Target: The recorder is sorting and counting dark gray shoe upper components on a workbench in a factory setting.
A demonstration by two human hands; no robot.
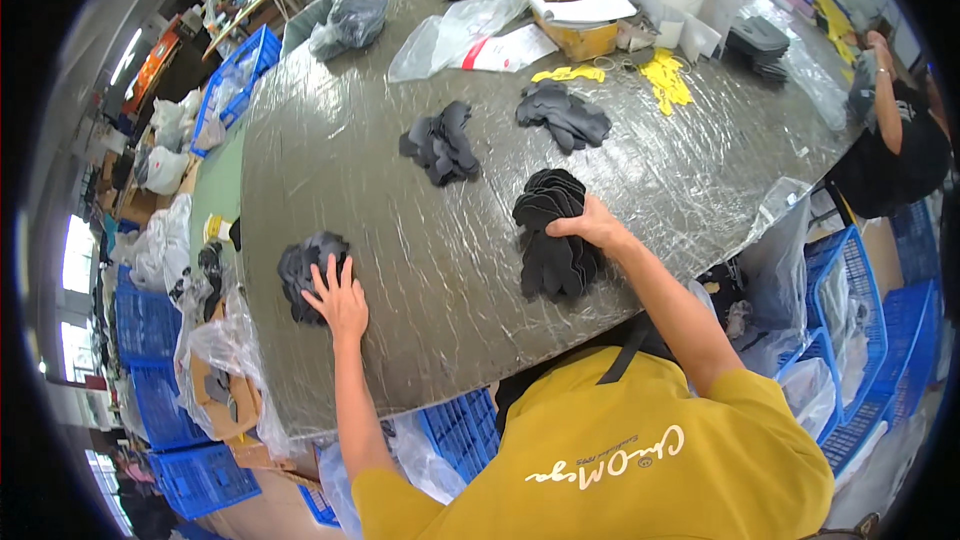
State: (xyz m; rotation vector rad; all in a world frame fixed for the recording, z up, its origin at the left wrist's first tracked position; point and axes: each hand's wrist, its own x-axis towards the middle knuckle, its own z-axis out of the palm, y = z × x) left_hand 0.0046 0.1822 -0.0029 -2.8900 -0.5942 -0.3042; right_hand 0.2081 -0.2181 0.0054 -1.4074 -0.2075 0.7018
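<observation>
My left hand (340, 298) lies on a pile of dark grey cut pieces (296, 275) at the left of the table, its fingers spread. With my right hand (597, 226) I grip the side of a thick stack of black cut fabric pieces (550, 198), thumb on top and the other fingers hidden behind. The stack's layered, rounded edges fan out at its far end. Beyond my hands are two more piles of dark grey pieces, one near the middle (441, 144) and another farther right (563, 116).
The table (400, 290) has a shiny plastic-covered top. Clear plastic bags (455, 35), a cardboard box (580, 38), yellow pieces (664, 80) and a dark stack (757, 45) lie along its far side. Blue crates (205, 480) stand around it. A person (893, 130) is at the right.
</observation>
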